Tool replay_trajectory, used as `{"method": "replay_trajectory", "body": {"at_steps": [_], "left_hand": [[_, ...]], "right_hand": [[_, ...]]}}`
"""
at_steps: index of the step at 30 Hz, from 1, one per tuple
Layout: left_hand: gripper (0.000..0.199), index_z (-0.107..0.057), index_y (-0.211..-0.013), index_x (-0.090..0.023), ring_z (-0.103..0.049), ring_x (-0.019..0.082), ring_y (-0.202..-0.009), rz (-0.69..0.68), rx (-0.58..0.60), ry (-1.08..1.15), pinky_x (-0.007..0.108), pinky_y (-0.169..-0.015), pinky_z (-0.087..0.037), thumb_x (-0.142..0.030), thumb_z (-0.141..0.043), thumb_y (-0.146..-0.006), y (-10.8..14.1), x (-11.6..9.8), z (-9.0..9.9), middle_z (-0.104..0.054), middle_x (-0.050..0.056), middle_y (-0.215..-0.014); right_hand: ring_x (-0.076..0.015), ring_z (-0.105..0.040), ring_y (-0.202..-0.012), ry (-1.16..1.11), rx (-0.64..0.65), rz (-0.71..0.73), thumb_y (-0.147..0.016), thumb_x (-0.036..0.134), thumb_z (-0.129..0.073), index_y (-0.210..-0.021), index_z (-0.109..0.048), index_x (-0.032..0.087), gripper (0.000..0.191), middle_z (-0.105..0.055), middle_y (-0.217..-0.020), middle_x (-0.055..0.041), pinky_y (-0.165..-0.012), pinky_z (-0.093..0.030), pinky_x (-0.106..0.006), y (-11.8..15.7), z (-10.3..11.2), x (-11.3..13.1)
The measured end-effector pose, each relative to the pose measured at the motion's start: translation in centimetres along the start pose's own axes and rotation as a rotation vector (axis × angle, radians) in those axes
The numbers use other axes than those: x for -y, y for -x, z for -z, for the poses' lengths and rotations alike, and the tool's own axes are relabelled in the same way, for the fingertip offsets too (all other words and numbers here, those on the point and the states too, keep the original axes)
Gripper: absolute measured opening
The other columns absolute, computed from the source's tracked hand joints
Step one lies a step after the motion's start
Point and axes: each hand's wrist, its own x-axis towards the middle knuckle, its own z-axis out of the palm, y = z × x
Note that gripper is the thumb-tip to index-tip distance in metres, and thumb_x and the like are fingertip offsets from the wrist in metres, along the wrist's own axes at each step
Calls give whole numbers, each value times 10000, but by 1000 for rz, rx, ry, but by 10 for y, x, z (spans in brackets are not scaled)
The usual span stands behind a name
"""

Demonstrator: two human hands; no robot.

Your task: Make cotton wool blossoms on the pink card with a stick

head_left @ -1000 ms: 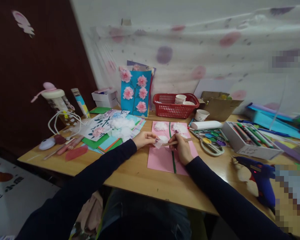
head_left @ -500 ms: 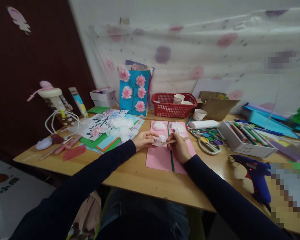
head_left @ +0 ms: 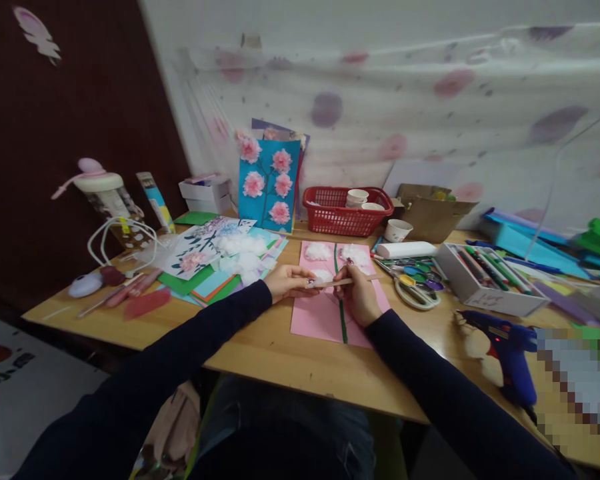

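Note:
Both my hands are over a pink card (head_left: 313, 320) on the table. My left hand (head_left: 291, 283) pinches the left end of a narrow light-brown strip (head_left: 325, 284); whether it is wood or paper I cannot tell. My right hand (head_left: 356, 293) is closed around the same strip further right, and its free end sticks out past the fingers. A green stem (head_left: 343, 323) runs up the card. White cotton tufts (head_left: 319, 251) lie on the card's upper part on both sides of the stem. Another small tuft (head_left: 322, 275) shows just behind the strip, partly hidden.
Cotton (head_left: 241, 250) lies on coloured paper at the left. A blue card with pink flowers (head_left: 266, 187) stands behind, beside a red basket (head_left: 340, 220). On the right are scissors (head_left: 417, 295), a box of pens (head_left: 485, 293) and a blue glue gun (head_left: 510, 353).
The whitish translucent piece that showed at my left fingertips is now hardly visible. The strip reaches across to my left fingers and lies flatter. My right hand has barely moved.

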Motion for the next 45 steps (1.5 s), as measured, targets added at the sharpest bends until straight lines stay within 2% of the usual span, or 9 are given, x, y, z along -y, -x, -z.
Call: {"method": "replay_trajectory", "body": {"at_steps": [6,11,14,17,23,30,36,40,45], "left_hand": [[115,-610,-848,-70,-698,184,-698,6,36,2,357,-831,-519,-82,-641,-737,1,-1,0,-718,132,-766],[229,-624,-858,-61,-692,164,-710,-52,45,-2,347,-859,-512,-72,-730,-656,0,1,2,-721,125,-797],[268,-613,-871,-62,-690,159,-686,-66,17,0,338,-832,-520,-71,-747,-639,-1,2,3,-720,113,-777],[357,-597,-922,-60,-693,181,-705,-107,51,5,347,-805,-527,-96,-774,-614,-2,2,3,-718,122,-790],[507,-561,-957,-72,-695,202,-713,-112,143,-72,361,-781,-529,-213,-830,-552,-3,5,4,-715,123,-770],[548,-553,-982,-83,-695,202,-703,-145,123,-165,356,-770,-525,-242,-831,-537,-4,7,6,-716,109,-769],[455,-549,-998,-75,-695,201,-721,-119,125,-95,383,-828,-504,-170,-781,-619,-1,4,2,-714,114,-782],[390,-548,-1001,-71,-695,199,-698,-82,104,-78,391,-824,-506,-207,-736,-687,0,2,1,-712,134,-802],[490,-562,-975,-78,-692,190,-697,-113,69,-118,348,-781,-520,-191,-816,-571,-2,4,3,-714,106,-768]], "right_hand": [[-80,-370,-310,14,-58,17,-764,441,-467,-539,-504,184,343,-458,-373,20,-345,-252,-211,-3,3,-4],[-89,-378,-318,32,-63,13,-781,480,-452,-559,-492,192,366,-448,-373,22,-352,-278,-219,-4,4,-3],[-92,-390,-329,-8,-141,52,-785,476,-447,-547,-483,196,369,-442,-374,22,-360,-293,-218,-5,6,1],[-92,-392,-332,-32,-219,86,-793,451,-442,-522,-460,202,368,-428,-370,24,-365,-302,-218,-5,10,5],[-89,-319,-275,23,-141,43,-798,441,-407,-477,-437,208,398,-360,-301,32,-322,-232,-218,-5,8,0],[-90,-365,-291,54,-138,46,-785,433,-437,-498,-472,197,374,-398,-316,30,-329,-248,-213,-2,3,-4],[-91,-387,-311,43,-152,53,-789,425,-446,-517,-495,190,363,-432,-331,22,-347,-274,-208,-2,5,-2],[-88,-393,-326,46,-149,63,-788,398,-439,-521,-506,185,348,-449,-352,19,-364,-292,-211,-1,4,-1],[-91,-397,-333,88,-138,93,-781,394,-439,-518,-517,185,345,-451,-353,18,-360,-291,-212,1,2,1]]}}
